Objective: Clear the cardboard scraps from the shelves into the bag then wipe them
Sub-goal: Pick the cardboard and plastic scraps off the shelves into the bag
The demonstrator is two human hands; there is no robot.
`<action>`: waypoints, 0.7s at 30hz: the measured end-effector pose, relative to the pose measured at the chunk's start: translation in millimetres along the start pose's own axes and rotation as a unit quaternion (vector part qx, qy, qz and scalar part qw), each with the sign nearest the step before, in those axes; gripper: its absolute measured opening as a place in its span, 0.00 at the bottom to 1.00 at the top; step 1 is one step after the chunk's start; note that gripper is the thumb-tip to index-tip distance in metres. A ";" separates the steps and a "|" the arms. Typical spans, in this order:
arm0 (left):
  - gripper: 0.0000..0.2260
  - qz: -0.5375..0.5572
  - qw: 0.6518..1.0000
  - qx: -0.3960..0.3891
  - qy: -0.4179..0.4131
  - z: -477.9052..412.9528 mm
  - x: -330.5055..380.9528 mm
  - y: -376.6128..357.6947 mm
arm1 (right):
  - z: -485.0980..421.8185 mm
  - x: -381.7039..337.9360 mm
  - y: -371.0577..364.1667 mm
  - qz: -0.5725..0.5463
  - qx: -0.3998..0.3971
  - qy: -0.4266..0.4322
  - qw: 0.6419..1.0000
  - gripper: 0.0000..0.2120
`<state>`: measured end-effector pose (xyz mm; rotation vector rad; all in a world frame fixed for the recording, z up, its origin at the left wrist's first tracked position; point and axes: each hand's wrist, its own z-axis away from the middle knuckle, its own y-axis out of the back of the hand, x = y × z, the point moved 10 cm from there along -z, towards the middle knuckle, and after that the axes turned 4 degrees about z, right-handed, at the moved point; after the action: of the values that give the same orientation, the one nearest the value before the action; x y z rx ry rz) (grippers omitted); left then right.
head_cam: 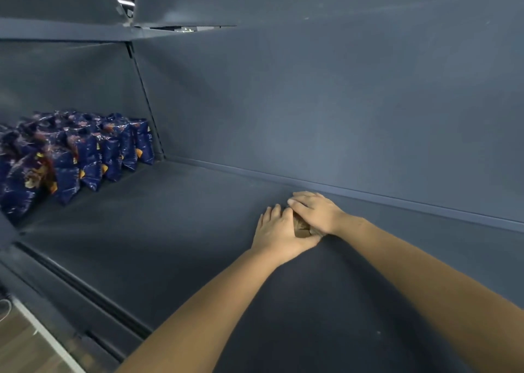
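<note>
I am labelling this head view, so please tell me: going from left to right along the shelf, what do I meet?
Blue snack bags → left hand → right hand. The cardboard scraps sit between the two hands, overlapped by them, so I leave them unordered.

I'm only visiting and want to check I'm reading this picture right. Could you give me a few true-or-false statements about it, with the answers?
1. Both hands are on the brown scraps. True: the left hand and right hand close around the scraps from either side.
2. The scraps lie at the front edge of the shelf. False: they lie deep in, close to the back wall.
3. Blue snack packs stand at the shelf's left end. True.
4. One hand holds a wiping cloth. False: no cloth is in view, and both hands are on the scraps.
</note>
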<state>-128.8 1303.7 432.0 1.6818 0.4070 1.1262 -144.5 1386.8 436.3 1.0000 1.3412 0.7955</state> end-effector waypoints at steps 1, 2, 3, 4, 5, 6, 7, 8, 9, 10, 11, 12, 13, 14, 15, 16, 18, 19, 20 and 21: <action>0.36 -0.002 1.000 0.012 -0.002 -0.6 0.4 2.2 | 6.6 -2.7 0.1 -0.015 0.007 0.007 1.000 0.20; 0.32 -0.001 1.000 0.020 -0.004 -0.9 0.9 4.4 | 13.1 -4.8 0.5 -0.024 0.015 0.012 1.000 0.19; 0.30 0.005 1.000 0.025 -0.005 -0.7 1.4 6.2 | 19.6 -6.1 1.0 -0.029 0.020 0.015 0.999 0.18; 0.28 0.014 0.999 0.028 -0.006 -0.3 1.5 7.7 | 25.8 -6.8 1.7 -0.036 0.021 0.014 0.999 0.19; 0.26 0.023 0.999 0.029 -0.008 0.1 1.7 8.8 | 30.9 -7.5 2.9 -0.048 0.019 0.013 0.999 0.20; 0.25 0.029 0.999 0.031 -0.011 0.6 2.3 9.8 | 35.3 -8.4 4.6 -0.061 0.018 0.013 0.998 0.20; 0.24 0.033 0.999 0.034 -0.014 1.1 3.0 10.7 | 38.8 -10.4 6.3 -0.073 0.021 0.014 0.997 0.20; 0.23 0.037 0.998 0.038 -0.016 1.6 3.5 11.5 | 42.4 -13.3 7.3 -0.085 0.027 0.013 0.996 0.19; 0.22 0.038 0.998 0.044 -0.017 2.2 3.8 12.3 | 45.5 -16.8 7.2 -0.098 0.035 0.010 0.995 0.19; 0.20 0.037 0.998 0.053 -0.018 2.7 3.9 13.7 | 48.3 -20.4 6.2 -0.109 0.044 0.006 0.993 0.18; 0.18 0.031 0.997 0.064 -0.020 3.7 4.3 15.2 | 50.4 -23.4 5.2 -0.115 0.054 0.003 0.992 0.18; 0.17 0.023 0.997 0.073 -0.024 5.1 5.1 16.5 | 52.2 -25.3 4.5 -0.116 0.062 -0.002 0.991 0.17; 0.16 0.017 0.996 0.079 -0.030 6.7 6.4 17.4 | 53.6 -25.8 4.5 -0.116 0.069 -0.009 0.991 0.17; 0.15 0.014 0.996 0.082 -0.037 8.4 7.5 17.9 | 54.6 -25.3 5.3 -0.119 0.073 -0.017 0.990 0.17; 0.15 0.014 0.996 0.081 -0.043 10.0 8.6 18.2 | 55.2 -24.0 6.2 -0.124 0.076 -0.026 0.989 0.16; 0.15 0.016 0.996 0.079 -0.048 11.8 9.4 18.3 | 56.2 -22.3 6.4 -0.133 0.079 -0.038 0.987 0.15; 0.16 0.006 0.995 0.078 -0.055 14.7 10.7 19.7 | 58.7 -19.1 6.7 -0.170 0.090 -0.067 0.979 0.15; 0.17 -0.005 0.995 0.080 -0.060 15.9 11.3 20.7 | 60.3 -17.9 6.7 -0.197 0.094 -0.081 0.972 0.16; 0.17 -0.014 0.994 0.082 -0.064 17.0 11.6 21.4 | 62.0 -16.6 6.0 -0.222 0.094 -0.096 0.966 0.18; 0.18 -0.021 0.994 0.084 -0.067 18.2 11.6 21.6 | 63.1 -15.8 4.6 -0.235 0.089 -0.107 0.962 0.19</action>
<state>-113.1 1292.8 455.9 1.8753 0.4592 0.9644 -83.0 1366.6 444.1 0.8288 1.3998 0.2042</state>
